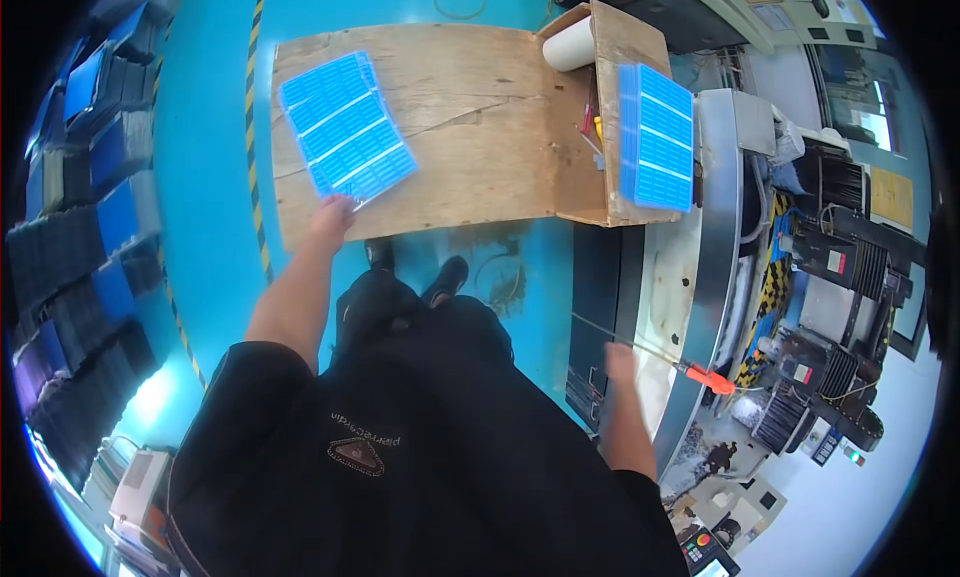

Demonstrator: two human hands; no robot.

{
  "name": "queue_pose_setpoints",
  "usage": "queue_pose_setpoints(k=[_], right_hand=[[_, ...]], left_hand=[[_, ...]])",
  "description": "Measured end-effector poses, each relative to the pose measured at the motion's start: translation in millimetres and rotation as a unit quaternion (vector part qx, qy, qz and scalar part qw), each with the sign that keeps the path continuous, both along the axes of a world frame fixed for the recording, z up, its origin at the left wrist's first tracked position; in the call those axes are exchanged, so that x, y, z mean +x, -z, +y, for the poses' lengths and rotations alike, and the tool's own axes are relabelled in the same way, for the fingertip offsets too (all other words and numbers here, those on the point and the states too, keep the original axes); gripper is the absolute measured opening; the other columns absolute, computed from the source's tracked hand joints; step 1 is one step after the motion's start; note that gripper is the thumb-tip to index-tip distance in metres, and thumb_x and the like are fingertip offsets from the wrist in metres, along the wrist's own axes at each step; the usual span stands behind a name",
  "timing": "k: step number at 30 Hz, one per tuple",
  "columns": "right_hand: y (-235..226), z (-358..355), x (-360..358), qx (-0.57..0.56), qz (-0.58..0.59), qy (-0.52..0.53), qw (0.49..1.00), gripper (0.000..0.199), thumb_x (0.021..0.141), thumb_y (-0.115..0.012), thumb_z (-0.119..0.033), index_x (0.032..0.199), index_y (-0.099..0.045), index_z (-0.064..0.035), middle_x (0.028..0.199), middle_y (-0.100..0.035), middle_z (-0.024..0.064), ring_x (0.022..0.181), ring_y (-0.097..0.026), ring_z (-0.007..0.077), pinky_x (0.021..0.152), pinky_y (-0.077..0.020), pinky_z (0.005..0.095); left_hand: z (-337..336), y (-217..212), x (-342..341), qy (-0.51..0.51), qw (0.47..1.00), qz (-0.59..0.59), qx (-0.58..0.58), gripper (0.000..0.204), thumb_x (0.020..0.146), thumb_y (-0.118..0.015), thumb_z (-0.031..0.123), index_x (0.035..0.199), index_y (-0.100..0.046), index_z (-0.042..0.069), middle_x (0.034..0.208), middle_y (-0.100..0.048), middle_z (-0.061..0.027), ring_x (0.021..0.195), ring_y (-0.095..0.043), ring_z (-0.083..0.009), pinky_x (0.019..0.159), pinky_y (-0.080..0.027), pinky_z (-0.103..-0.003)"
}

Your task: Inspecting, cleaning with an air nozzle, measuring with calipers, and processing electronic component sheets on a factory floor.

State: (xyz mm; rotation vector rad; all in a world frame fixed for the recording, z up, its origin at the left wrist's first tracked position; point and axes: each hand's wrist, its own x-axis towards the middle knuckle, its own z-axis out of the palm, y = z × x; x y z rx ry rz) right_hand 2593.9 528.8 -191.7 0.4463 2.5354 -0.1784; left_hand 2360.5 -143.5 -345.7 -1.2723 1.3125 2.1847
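Note:
A stack of translucent blue panels (348, 125), printed or cut with rows of small bars between pale strips, lies at a slant on the left of the wooden tabletop. My left hand (334, 219) pinches the near corner of this stack. My right hand (620, 362) is low on the right, beside the machine's edge. Right by its fingertips passes a thin rod with an orange handle (709, 379), like a long-nozzled air gun. The fingers are too small to tell whether they grip the rod.
The wooden table (470, 97) carries an open wooden box (630, 37) with a white roll (569, 45) and hand tools. Another blue panel stack (662, 137) rests on the box. Machinery (835, 262) lines the right; stacked sheets (125, 217) line the left beyond striped floor tape.

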Motion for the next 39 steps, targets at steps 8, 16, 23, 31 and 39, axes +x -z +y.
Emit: queue_pose_setpoints(k=[8,16,23,31,39], right_hand=[[-38.5,-362.8,-194.4,-0.377,0.119,-0.093,0.914,0.028,0.089,-0.065,-0.026,0.103,-0.067,-0.0021,0.095,-0.069,0.0181,0.087,-0.068,0.032,0.076,-0.0526,0.0398],[-29.4,-488.8,-286.9,-0.468,0.016,-0.067,0.881,0.026,0.087,-0.068,-0.026,0.1,-0.069,-0.0034,0.082,-0.069,0.0113,0.075,-0.067,0.0206,0.069,-0.0522,0.0354],[-23.1,-515.4,-285.9,-0.408,-0.112,-0.138,0.895,0.026,0.086,-0.07,-0.024,0.098,-0.068,-0.0006,0.084,-0.069,0.0105,0.068,-0.066,0.0178,0.062,-0.0528,0.0336],[-54.6,-475.2,-247.3,-0.52,-0.106,0.107,0.841,0.016,0.093,-0.064,-0.014,0.097,-0.065,0.001,0.08,-0.066,0.0065,0.066,-0.063,0.0128,0.06,-0.0539,0.0253],[-82.7,-449.2,-212.5,-0.545,-0.101,0.174,0.814,0.016,0.093,-0.066,-0.013,0.099,-0.064,0.0019,0.084,-0.067,0.0076,0.069,-0.065,0.0129,0.061,-0.0553,0.0252]], left_hand=[[-4.3,-58.7,-7.7,0.09,0.994,0.026,-0.049,0.012,0.088,-0.069,0.018,0.095,-0.062,0.013,0.087,-0.064,0.0,0.073,-0.061,-0.0129,0.063,-0.044,-0.025],[3.9,-121.9,26.4,0.104,0.986,0.112,0.068,0.015,0.086,-0.07,0.015,0.098,-0.064,0.006,0.092,-0.067,-0.0037,0.086,-0.065,-0.0153,0.073,-0.05,-0.028],[-12.2,-123.1,46.0,0.196,0.972,0.113,0.064,0.015,0.089,-0.069,0.013,0.1,-0.063,0.005,0.096,-0.066,-0.0043,0.088,-0.066,-0.0152,0.077,-0.053,-0.028],[-15.8,-95.8,55.8,-0.03,0.99,0.022,0.133,0.023,0.095,-0.055,0.007,0.117,-0.051,0.003,0.111,-0.063,-0.0153,0.094,-0.067,-0.0232,0.083,-0.057,-0.035],[-8.9,-66.5,30.8,0.057,0.964,0.045,0.258,0.028,0.097,-0.05,0.01,0.125,-0.052,0.004,0.12,-0.06,-0.0134,0.11,-0.061,-0.0254,0.09,-0.055,-0.041]])
